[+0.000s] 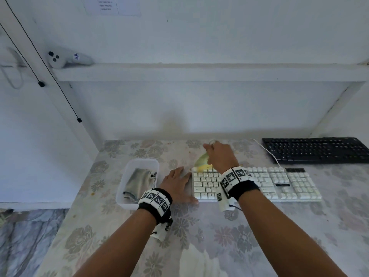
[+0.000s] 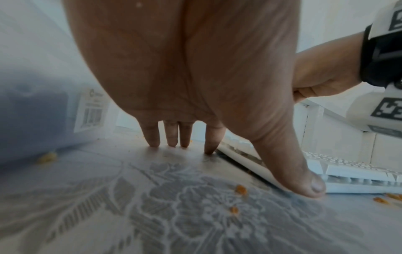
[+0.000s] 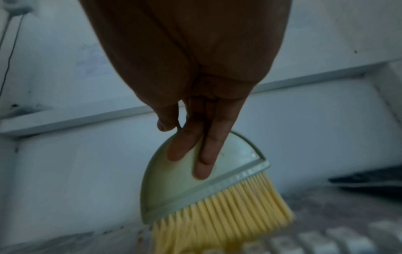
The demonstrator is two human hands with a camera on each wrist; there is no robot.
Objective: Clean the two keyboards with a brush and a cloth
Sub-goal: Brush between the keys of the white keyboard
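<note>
A white keyboard [image 1: 279, 184] lies on the flowered tablecloth, and a black keyboard [image 1: 315, 149] sits behind it to the right. My right hand [image 1: 219, 154] grips a pale green brush [image 3: 195, 180] with yellow bristles [image 1: 202, 167] on the white keyboard's far left corner. My left hand [image 1: 177, 181] rests flat on the cloth beside that keyboard's left edge, fingers [image 2: 185, 135] straight, thumb [image 2: 304, 180] against the white keyboard [image 2: 348, 173]. A grey cloth [image 1: 137, 182] lies in a clear plastic tub [image 1: 127, 170] to the left.
Orange crumbs [image 2: 240, 189] are scattered on the tablecloth [image 1: 199, 236] near the keyboard. A white cable [image 1: 267, 151] runs between the two keyboards. A shelf [image 1: 199, 72] above holds a white controller [image 1: 65, 59]. The table's left edge drops off beyond the tub.
</note>
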